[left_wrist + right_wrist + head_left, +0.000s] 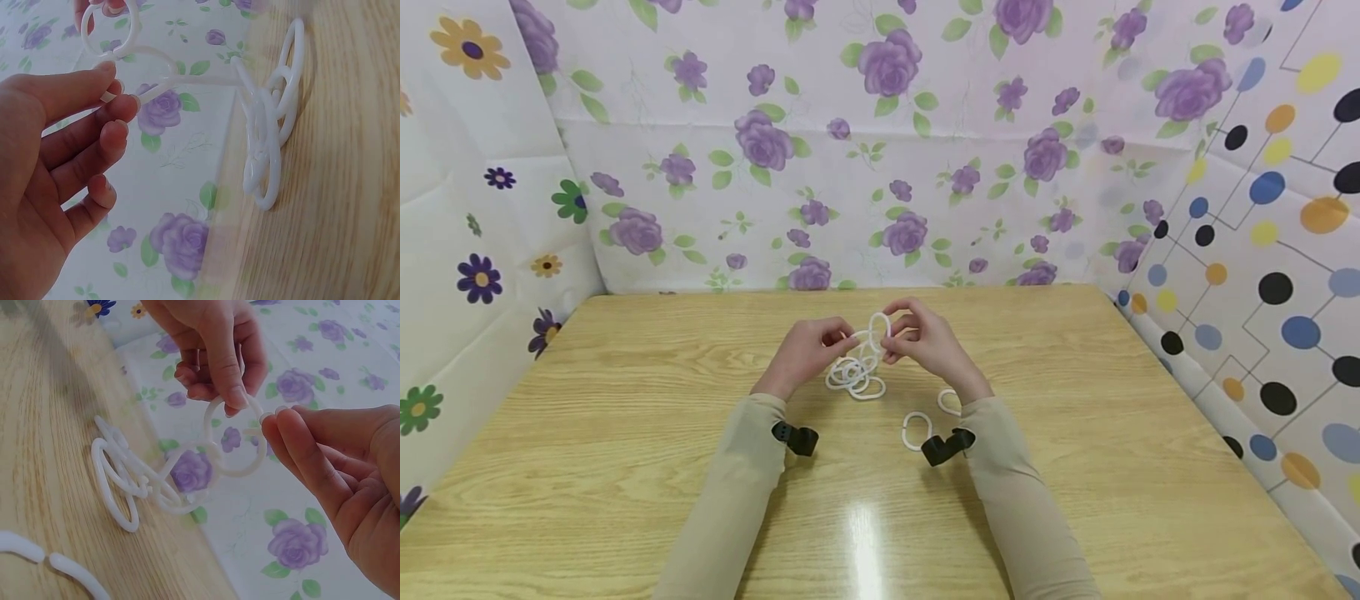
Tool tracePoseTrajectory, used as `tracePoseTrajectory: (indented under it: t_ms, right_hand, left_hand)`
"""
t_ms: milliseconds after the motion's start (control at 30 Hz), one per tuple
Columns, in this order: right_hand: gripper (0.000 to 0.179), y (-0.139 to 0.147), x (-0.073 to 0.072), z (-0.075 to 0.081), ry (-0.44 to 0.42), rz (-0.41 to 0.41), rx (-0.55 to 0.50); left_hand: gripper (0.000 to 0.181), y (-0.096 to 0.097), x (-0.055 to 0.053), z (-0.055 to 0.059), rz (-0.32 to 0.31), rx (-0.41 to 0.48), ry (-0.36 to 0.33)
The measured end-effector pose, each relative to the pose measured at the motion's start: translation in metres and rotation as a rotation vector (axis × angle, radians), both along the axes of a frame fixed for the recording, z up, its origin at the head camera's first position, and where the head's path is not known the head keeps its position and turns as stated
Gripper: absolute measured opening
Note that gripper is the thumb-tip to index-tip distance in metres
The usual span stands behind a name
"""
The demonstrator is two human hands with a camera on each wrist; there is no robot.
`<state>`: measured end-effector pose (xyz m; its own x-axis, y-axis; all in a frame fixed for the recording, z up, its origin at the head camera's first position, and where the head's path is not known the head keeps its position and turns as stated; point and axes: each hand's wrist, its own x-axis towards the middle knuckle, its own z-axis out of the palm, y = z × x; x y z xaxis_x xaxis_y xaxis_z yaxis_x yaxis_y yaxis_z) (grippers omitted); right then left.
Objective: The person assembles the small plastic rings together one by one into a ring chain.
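- Far left we've got our left hand (808, 350), thumb and forefinger pinching the end link (155, 90) of a white plastic chain, the other fingers loosely bent and spread a bit.
- Just right of and below that pinch sits the pile of rings (270, 137) on the table (625, 467). The chain slopes up from it to our left fingertips, so the left hand is the nearer one to the pile.
- Between the hands is the upright ring (880, 315), long axis roughly straight up as we look down. Its lower end crosses the end link, right beside our left thumb. We'd say everything turns on that crossing, but honestly we can't tell if the two are hooked together or just overlapping.
- Next over, our right hand (928, 342) has its fingertips pinched on the right side of that ring, so the ring lies to the left of those fingers. Some of the others are hidden from us.
- Below the right hand, toward us, two spares lie flat: the near loose ring (917, 414), with a little gap on its left side, and the far loose ring (940, 402), partly covered by our right wrist.
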<state>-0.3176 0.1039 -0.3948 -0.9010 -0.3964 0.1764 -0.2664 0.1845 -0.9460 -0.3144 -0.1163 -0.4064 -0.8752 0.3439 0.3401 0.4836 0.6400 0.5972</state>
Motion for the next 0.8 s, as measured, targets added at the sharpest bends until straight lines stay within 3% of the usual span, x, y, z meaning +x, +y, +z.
tracePoseTrajectory:
  t_ms: [167,400,633,800]
  right_hand:
    - [0.042,-0.0007,-0.0007,-0.0013,0.009,0.003,0.006]
    - [0.044,-0.0014,-0.0004,-0.0030,0.021,0.020,0.035]
    - [0.041,-0.0023,-0.0015,-0.0049,0.023,0.030,0.050]
    - [0.040,-0.0029,-0.0019,-0.0068,0.022,0.027,0.042]
  left_hand:
    - [0.013,0.0006,-0.0001,0.0001,-0.015,-0.004,0.015]
    - [0.011,0.0026,0.0002,0.0003,-0.043,-0.027,-0.015]
    - [0.012,0.0049,-0.0004,-0.0002,-0.074,-0.071,0.012]
    - [0.014,0.0062,-0.0003,-0.0014,-0.089,-0.074,-0.019]
